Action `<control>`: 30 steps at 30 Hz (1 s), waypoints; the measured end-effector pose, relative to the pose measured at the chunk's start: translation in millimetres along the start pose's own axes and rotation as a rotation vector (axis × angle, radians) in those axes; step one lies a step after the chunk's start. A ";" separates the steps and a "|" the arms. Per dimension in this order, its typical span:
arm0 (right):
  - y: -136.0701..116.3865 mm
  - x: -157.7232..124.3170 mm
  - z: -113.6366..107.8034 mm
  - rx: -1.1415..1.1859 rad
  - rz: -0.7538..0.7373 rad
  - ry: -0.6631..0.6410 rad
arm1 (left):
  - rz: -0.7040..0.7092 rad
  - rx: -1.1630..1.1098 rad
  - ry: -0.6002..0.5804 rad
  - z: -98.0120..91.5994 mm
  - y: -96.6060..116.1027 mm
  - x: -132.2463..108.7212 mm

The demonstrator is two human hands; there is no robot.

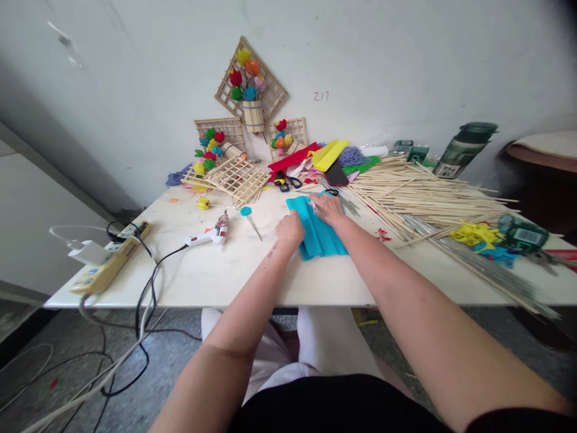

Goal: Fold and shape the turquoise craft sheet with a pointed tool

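A sheet of blue crepe paper (322,240) lies on the white table in front of me, with creases running down it. My left hand (291,228) is closed at its left edge, fingers curled over the paper. Over the upper part of the sheet is my right hand (329,208), its bent fingers pinching the paper near a fold; something whitish shows by its fingertips. Just beyond that hand, a black scissors handle (332,192) peeks out. To the left lies a blue paper flower head (246,211) on a thin stem.
A glue gun (207,233) and a power strip (110,258) with cables lie at left. Bamboo sticks (406,192) spread across the right, near a dark bottle (466,150). Lattice panels with paper flowers (238,180) stand behind, beside yellow crepe paper (330,155) and a phone (336,174).
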State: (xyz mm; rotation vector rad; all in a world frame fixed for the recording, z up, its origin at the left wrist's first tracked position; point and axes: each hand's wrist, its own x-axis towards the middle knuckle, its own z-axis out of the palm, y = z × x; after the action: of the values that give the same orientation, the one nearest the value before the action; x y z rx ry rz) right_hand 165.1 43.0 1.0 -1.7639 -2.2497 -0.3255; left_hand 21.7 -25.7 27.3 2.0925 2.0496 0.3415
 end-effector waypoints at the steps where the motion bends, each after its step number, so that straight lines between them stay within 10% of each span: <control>1: -0.3 0.0 0.0 -0.004 0.010 -0.002 | -0.017 -0.013 0.032 2.9 3.2 -1.3; 15: -4.0 -2.8 -6.4 -0.016 0.026 -0.010 | 0.190 0.031 0.149 -1.6 -38.9 40.8; 30: -5.9 2.9 -20.5 0.180 0.198 -0.061 | 0.144 0.005 0.165 9.5 -45.7 30.8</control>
State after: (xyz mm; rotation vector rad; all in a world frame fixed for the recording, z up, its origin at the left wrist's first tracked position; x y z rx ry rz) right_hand 160.1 37.4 21.2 -1.9005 -2.0482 -0.0283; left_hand -18.6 6.4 5.6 2.2915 1.9905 0.5493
